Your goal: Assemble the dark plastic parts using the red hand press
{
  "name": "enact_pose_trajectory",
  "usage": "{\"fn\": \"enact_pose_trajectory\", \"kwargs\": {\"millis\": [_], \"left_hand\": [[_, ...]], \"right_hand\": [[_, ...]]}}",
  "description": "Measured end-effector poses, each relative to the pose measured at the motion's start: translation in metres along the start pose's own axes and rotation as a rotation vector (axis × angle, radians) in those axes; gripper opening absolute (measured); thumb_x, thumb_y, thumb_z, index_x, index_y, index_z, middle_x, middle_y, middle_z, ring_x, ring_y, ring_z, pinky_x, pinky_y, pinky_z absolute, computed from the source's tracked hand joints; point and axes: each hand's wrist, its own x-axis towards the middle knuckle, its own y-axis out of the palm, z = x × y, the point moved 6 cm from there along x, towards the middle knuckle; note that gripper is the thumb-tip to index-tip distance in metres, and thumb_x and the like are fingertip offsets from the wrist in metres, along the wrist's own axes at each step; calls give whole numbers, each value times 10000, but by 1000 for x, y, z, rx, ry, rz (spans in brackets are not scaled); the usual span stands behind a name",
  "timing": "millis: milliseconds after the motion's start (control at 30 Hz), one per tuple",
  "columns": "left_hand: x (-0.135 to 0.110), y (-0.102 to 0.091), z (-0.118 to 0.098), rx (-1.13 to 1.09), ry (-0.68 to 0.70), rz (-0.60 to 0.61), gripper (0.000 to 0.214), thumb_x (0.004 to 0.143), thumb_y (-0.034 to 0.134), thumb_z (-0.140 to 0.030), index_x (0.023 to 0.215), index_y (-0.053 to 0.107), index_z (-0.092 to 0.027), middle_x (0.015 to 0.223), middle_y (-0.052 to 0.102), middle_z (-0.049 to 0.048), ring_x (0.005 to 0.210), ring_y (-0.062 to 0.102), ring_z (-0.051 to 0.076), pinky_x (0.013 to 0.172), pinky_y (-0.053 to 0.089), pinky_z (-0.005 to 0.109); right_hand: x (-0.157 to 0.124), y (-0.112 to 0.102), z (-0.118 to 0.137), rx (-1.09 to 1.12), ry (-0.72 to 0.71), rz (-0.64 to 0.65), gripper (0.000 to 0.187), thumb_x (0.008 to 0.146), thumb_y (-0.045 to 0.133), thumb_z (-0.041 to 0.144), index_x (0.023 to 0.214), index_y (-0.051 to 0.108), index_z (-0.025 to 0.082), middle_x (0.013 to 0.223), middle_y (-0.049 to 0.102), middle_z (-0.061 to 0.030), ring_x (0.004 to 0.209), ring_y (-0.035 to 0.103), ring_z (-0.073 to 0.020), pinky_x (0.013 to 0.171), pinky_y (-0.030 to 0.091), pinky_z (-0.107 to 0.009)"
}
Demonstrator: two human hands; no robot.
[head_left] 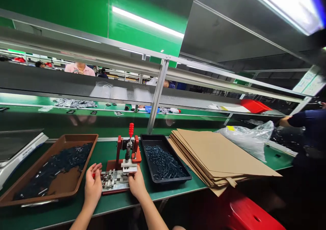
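Observation:
A small bench press [127,155] with a red frame and red-knobbed lever [131,129] stands on the green bench between two trays. Its steel jig plate [114,181] lies in front, between my hands. My left hand [93,184] is curled at the plate's left end, pinching a small red-ended part [93,175] that is mostly hidden by the fingers. My right hand [137,184] grips the steel slide block [129,168] at the plate's right side. A brown tray [54,170] of dark small parts sits left, and a black tray [163,162] of dark screw-like parts sits right.
A stack of flat cardboard sheets [216,157] lies right of the black tray, with a plastic bag [248,138] behind it. A co-worker's arm [287,122] reaches in at the right. A red stool [252,214] stands below the bench, and a shelf rail [158,68] runs overhead.

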Motion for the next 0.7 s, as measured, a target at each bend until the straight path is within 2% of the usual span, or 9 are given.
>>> {"fn": "enact_pose_trajectory", "kwargs": {"millis": [67, 133, 233, 300, 367, 467, 533, 600, 700], "left_hand": [[-28, -15, -11, 173, 166, -105, 572, 855, 514, -629, 1220, 508, -188, 1350, 575, 199, 1300, 544, 347, 1137, 394, 575], [-64, -23, -6, 219, 195, -75, 582, 848, 549, -615, 1268, 508, -213, 1343, 580, 172, 1252, 567, 332, 1113, 431, 541], [-124, -31, 29, 106, -100, 171, 574, 882, 480, -643, 1300, 510, -251, 1162, 679, 107, 989, 682, 264, 884, 581, 419], [-161, -40, 43, 79, -294, 293, 535, 881, 461, -668, 1199, 586, -257, 1101, 706, 83, 979, 690, 253, 857, 587, 378], [-185, -54, 44, 112, -382, 344, 486, 870, 476, -679, 1011, 646, -245, 1020, 718, 72, 971, 684, 253, 881, 573, 372], [-194, -79, 41, 137, -457, 382, 499, 888, 448, -676, 874, 630, -211, 798, 689, 51, 747, 661, 214, 728, 564, 347], [-192, -104, 46, 152, -504, 380, 514, 885, 446, -678, 870, 618, -194, 772, 695, 54, 666, 648, 194, 649, 539, 323], [-186, -143, 60, 228, -532, 322, 517, 867, 455, -679, 892, 624, -191, 867, 741, 86, 708, 689, 210, 674, 552, 332], [-175, -217, 90, 505, -539, 247, 488, 817, 476, -650, 911, 668, -211, 952, 776, 100, 825, 746, 275, 779, 587, 388]], "right_hand": [[-10, -6, 7, -22, -26, -54, 310, 882, 458, 103, 1087, 659, 220, 1174, 607, -99, 1136, 586, -238, 1028, 454, -375], [-33, -4, 13, -36, -40, -65, 228, 920, 444, 140, 1017, 629, 232, 1063, 611, -83, 1026, 605, -231, 940, 486, -360], [-87, 21, 28, 24, -56, 94, 146, 923, 463, 147, 903, 576, 236, 915, 589, -45, 868, 597, -205, 804, 498, -320], [-128, 46, 42, 82, -68, 281, 154, 907, 473, 122, 918, 580, 232, 932, 585, -43, 868, 592, -194, 790, 498, -305], [-162, 63, 55, 118, -58, 433, 184, 895, 476, 103, 956, 599, 225, 963, 584, -50, 888, 591, -193, 803, 501, -307], [-187, 75, 65, 164, -24, 596, 230, 898, 480, 99, 1017, 632, 223, 1000, 598, -56, 938, 605, -195, 852, 504, -319], [-188, 74, 67, 186, -23, 688, 274, 896, 509, 111, 1102, 641, 234, 1053, 620, -59, 971, 619, -197, 876, 510, -323], [-176, 61, 63, 174, -37, 699, 305, 903, 523, 131, 1166, 636, 238, 1079, 640, -66, 978, 630, -200, 878, 519, -329], [-134, 17, 54, 113, -99, 542, 247, 944, 498, 180, 1130, 654, 229, 1039, 676, -77, 969, 642, -206, 882, 528, -347]]}}
